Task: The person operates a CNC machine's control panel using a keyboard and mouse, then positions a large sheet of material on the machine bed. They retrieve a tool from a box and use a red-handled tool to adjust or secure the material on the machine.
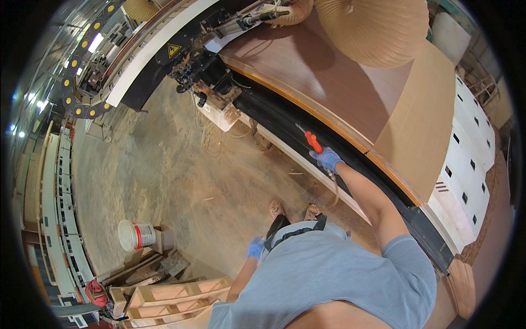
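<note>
My right hand (329,159), in a blue glove, is closed around a red-handled tool (313,141) with a thin metal end. The tool points away to the upper left, and its exact kind is not clear. It is over the long black bed (285,118) along the near side of a woodworking machine. My left hand (255,248), also blue-gloved, hangs low beside my waist, close to my body. Its fingers are too small and partly hidden to make out. A wood-grain panel (329,82) with an orange-brown edge lies on the machine beyond my right hand.
The machine's dusty black head (211,77) stands ahead, with tan ducts (372,27) above the panel. White housings (466,159) are at the right. A white bucket (129,236) and wooden pallets (175,299) sit at the lower left. Sawdust covers the floor (148,175).
</note>
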The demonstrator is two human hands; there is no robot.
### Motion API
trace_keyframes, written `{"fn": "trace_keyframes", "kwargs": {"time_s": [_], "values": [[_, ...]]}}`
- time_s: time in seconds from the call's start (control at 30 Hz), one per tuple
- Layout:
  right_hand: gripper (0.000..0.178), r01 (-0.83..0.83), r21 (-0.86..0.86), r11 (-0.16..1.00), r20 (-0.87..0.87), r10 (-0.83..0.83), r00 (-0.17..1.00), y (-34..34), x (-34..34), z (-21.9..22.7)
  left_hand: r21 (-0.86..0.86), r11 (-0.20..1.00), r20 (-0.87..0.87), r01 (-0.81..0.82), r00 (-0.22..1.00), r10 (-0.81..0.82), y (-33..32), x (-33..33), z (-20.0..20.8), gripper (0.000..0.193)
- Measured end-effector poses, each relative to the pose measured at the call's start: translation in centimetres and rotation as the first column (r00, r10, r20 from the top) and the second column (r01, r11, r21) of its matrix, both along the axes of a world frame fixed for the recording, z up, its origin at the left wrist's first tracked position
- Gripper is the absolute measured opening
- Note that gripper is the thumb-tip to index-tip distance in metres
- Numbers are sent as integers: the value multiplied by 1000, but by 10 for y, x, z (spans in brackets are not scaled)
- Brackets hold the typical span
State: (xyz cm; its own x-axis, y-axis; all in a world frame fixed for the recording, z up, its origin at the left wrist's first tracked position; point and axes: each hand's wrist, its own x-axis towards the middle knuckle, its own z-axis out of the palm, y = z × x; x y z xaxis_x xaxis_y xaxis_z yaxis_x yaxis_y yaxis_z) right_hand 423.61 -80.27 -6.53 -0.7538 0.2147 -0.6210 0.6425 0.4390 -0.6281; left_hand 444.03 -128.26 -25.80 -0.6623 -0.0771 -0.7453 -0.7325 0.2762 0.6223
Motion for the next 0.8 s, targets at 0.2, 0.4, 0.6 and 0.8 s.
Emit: {"fn": "trace_keyframes", "kwargs": {"time_s": [0.2, 0.4, 0.6, 0.8], "values": [[51, 129, -194, 973, -286, -182, 941, -26, -27, 31, -68, 993, -62, 101, 993, -105, 11, -37, 36, 40], [47, 239, -232, 943, -306, -304, 902, -38, -32, 30, -7, 994, -99, 105, 989, -106, -24, -59, 45, 44], [44, 361, -250, 898, -284, -425, 860, -44, -26, 41, -19, 946, -134, 325, 936, -324, -127, -66, -14, 31], [52, 626, -243, 741, -315, -671, 672, -14, -1, 46, -100, 932, 39, 349, 937, -346, -157, -102, 18, 40]]}}
